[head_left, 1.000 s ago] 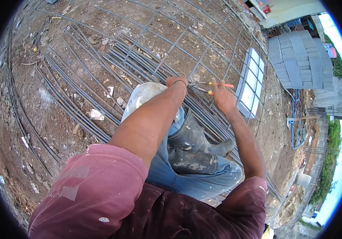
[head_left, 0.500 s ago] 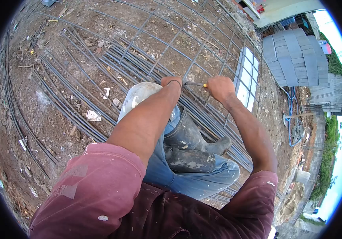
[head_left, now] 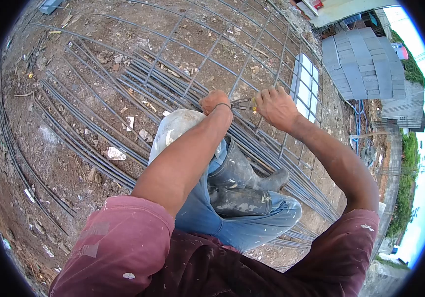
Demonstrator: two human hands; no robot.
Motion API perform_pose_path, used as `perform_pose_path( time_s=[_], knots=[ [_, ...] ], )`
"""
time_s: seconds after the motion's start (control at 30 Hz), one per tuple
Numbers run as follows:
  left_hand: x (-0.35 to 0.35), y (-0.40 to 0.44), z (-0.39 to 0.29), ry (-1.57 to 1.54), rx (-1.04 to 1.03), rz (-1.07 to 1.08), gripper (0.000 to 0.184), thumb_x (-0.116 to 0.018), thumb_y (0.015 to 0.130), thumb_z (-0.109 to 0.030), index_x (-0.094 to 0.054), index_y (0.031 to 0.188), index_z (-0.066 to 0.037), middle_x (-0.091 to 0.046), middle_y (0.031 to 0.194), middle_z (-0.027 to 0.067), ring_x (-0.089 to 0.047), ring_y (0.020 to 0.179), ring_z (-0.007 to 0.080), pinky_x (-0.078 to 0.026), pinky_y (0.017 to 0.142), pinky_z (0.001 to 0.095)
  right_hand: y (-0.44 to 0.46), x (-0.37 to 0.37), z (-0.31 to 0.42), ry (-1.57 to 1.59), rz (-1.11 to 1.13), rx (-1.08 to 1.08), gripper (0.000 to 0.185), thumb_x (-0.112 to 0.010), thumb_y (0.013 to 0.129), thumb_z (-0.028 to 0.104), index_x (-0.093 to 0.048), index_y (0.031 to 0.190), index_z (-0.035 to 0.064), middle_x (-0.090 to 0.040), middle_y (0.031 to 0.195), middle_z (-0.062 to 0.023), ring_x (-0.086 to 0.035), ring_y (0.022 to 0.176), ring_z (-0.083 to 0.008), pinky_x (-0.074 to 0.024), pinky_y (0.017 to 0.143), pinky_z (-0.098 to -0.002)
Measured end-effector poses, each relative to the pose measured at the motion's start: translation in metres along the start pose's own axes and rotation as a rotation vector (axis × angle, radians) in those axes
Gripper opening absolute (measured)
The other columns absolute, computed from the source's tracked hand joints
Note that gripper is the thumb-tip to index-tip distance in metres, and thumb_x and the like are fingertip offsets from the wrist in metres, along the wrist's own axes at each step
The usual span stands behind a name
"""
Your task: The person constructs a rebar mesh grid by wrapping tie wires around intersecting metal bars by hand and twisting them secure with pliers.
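Note:
My right hand (head_left: 275, 107) is wrapped round the yellow-tipped handles of a pair of pincers (head_left: 242, 104). The pincers' metal jaws point left, towards my left hand, and look spread. My left hand (head_left: 216, 100) is closed close to a bar of the rebar mesh (head_left: 238, 78); what its fingers hold is hidden. A dark band circles the left wrist. Beneath both hands runs a bundle of loose steel bars (head_left: 259, 148). My bent knee in worn jeans (head_left: 170, 128) and my rubber boots (head_left: 242, 168) are just below the hands.
A white panel (head_left: 305, 86) lies under the mesh's right side. Grey blocks (head_left: 363, 64) are stacked at the upper right, with a blue hose (head_left: 359, 116) beside them. More bars (head_left: 84, 131) and scraps lie on the dirt ground at left.
The pincers have gone from narrow to spread. My right hand has turned and its fingers have loosened, while the right elbow swung outward. The left hand stays nearly in place.

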State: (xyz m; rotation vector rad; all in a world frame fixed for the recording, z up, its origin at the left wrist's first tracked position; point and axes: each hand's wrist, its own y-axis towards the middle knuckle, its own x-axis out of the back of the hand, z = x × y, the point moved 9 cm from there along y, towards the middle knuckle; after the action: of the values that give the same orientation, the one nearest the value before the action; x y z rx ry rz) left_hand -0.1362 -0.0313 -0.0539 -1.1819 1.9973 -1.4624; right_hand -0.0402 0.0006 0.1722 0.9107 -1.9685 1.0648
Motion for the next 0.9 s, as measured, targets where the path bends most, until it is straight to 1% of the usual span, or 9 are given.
perform_pose_path(
  time_s=[0.1, 0.2, 0.27, 0.37, 0.5, 0.63, 0.7, 0.8, 0.9],
  knots=[
    [0.02, -0.032, -0.032, 0.087, -0.052, -0.313, 0.047, -0.066, 0.093, -0.031, -0.062, 0.121, 0.007, -0.064, 0.129, 0.0291, -0.062, 0.12, 0.0385, -0.049, 0.103, 0.0463, -0.004, 0.019, 0.012, -0.289, -0.153, 0.091, 0.02, -0.056, 0.093, 0.012, -0.068, 0.085, -0.0015, -0.07, 0.087, -0.0199, -0.073, 0.087, -0.0321, -0.058, 0.069, -0.0426],
    [0.015, -0.033, -0.056, -0.062, 0.121, 0.043, 0.038, -0.064, 0.092, -0.024, -0.063, 0.114, 0.006, -0.067, 0.119, 0.0246, -0.063, 0.112, 0.0305, -0.049, 0.099, 0.0419, 0.008, -0.01, 0.005, 0.097, 0.137, 0.119, 0.028, -0.058, 0.096, 0.019, -0.066, 0.081, -0.0037, -0.07, 0.083, -0.02, -0.072, 0.075, -0.0281, -0.0553, 0.063, -0.043],
    [0.057, -0.064, -0.114, -0.624, -0.278, 0.195, 0.029, -0.06, 0.089, -0.015, -0.062, 0.108, 0.007, -0.066, 0.107, 0.0167, -0.058, 0.099, 0.022, -0.047, 0.096, 0.0377, 0.015, -0.026, -0.013, 0.504, 0.636, -0.142, 0.038, -0.059, 0.098, 0.027, -0.065, 0.081, -0.0063, -0.07, 0.081, -0.0203, -0.07, 0.067, -0.029, -0.0559, 0.061, -0.0416],
    [0.069, -0.067, -0.146, -0.564, -0.487, 0.351, 0.024, -0.057, 0.086, -0.012, -0.062, 0.1, 0.007, -0.061, 0.099, 0.0117, -0.051, 0.09, 0.0195, -0.044, 0.094, 0.0383, 0.01, -0.022, -0.035, 0.73, 0.88, -0.454, 0.048, -0.059, 0.099, 0.036, -0.065, 0.083, -0.0089, -0.071, 0.081, -0.0204, -0.07, 0.065, -0.035, -0.0582, 0.066, -0.0458],
    [0.069, -0.074, -0.14, -0.643, -0.318, 0.331, 0.015, -0.061, 0.087, -0.011, -0.066, 0.091, 0.002, -0.063, 0.091, 0.0079, -0.051, 0.082, 0.0169, -0.045, 0.081, 0.0351, 0.041, -0.023, -0.018, 0.237, 0.46, 0.073, 0.052, -0.057, 0.101, 0.037, -0.065, 0.084, -0.0109, -0.069, 0.08, -0.0228, -0.07, 0.061, -0.0344, -0.0562, 0.053, -0.044],
    [0.057, -0.073, -0.151, -0.711, -0.397, 0.408, 0.02, -0.066, 0.091, -0.017, -0.066, 0.101, 0.0, -0.069, 0.096, 0.0077, -0.062, 0.089, 0.0176, -0.048, 0.087, 0.0347, 0.046, 0.011, -0.016, 0.246, 0.18, 0.088, 0.056, -0.053, 0.104, 0.039, -0.066, 0.083, -0.011, -0.069, 0.075, -0.0232, -0.069, 0.054, -0.0295, -0.0537, 0.044, -0.0401],
    [0.052, -0.066, -0.15, -0.733, -0.399, 0.417, 0.019, -0.065, 0.092, -0.015, -0.067, 0.101, 0.0, -0.07, 0.097, 0.0079, -0.063, 0.089, 0.0174, -0.049, 0.086, 0.0338, 0.024, -0.023, -0.026, 0.697, 0.831, -0.487, 0.05, -0.054, 0.104, 0.04, -0.065, 0.085, -0.0047, -0.064, 0.066, -0.0176, -0.066, 0.05, -0.0267, -0.0534, 0.043, -0.0401],
    [0.054, -0.062, -0.152, -0.756, -0.36, 0.433, 0.017, -0.065, 0.092, -0.013, -0.067, 0.102, 0.0, -0.07, 0.099, 0.0088, -0.064, 0.089, 0.0175, -0.05, 0.085, 0.0322, 0.021, -0.026, -0.03, 0.793, 0.864, -0.573, 0.052, -0.055, 0.104, 0.044, -0.063, 0.081, -0.0024, -0.062, 0.062, -0.0145, -0.063, 0.043, -0.0236, -0.0463, 0.032, -0.0351],
    [0.053, -0.056, -0.149, -0.751, -0.293, 0.434, 0.016, -0.065, 0.092, -0.011, -0.067, 0.102, 0.0, -0.071, 0.1, 0.0093, -0.065, 0.091, 0.0185, -0.049, 0.09, 0.0366, 0.026, -0.013, -0.016, 0.445, 0.786, -0.287, 0.048, -0.056, 0.102, 0.04, -0.065, 0.093, -0.0067, -0.069, 0.08, -0.0188, -0.072, 0.076, -0.0279, -0.0597, 0.067, -0.0445]
  ],
)
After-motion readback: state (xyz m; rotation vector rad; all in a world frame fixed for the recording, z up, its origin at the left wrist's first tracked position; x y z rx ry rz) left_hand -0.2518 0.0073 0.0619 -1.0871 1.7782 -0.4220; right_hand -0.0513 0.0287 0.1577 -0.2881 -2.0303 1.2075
